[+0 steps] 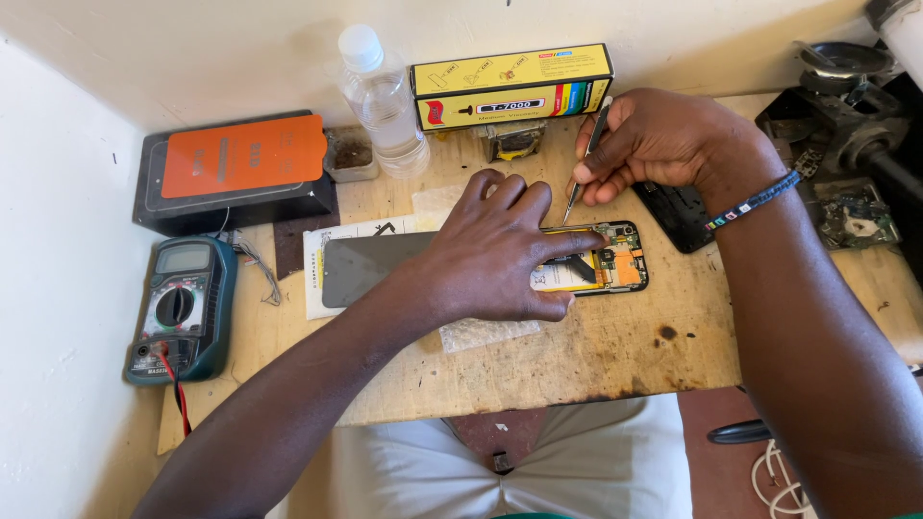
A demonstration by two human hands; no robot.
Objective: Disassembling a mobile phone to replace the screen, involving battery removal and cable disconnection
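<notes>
An opened phone (615,261) lies flat near the middle of the wooden bench (615,356), its back off so the circuit board and yellow-orange parts show, its long axis running left to right across the bench. The left hand (495,255) lies spread flat on the phone's left half, fingers apart, pressing it down rather than gripping anything. The right hand (654,144) sits just behind the phone's upper edge, fingers pinched together on a thin metal tool (586,163), likely a small screwdriver; the tool slants down and toward the person, its tip meeting the phone's top edge just beyond the left fingertips. So the phone lies directly below and slightly nearer the person than the right grip, and the left hand is the one already on it. A detached dark screen panel (365,269) rests left of the phone, on white paper. Further out: a multimeter (181,309) at far left, an orange-topped box (236,163), a clear bottle (385,101), and a yellow box (512,86) against the wall.
</notes>
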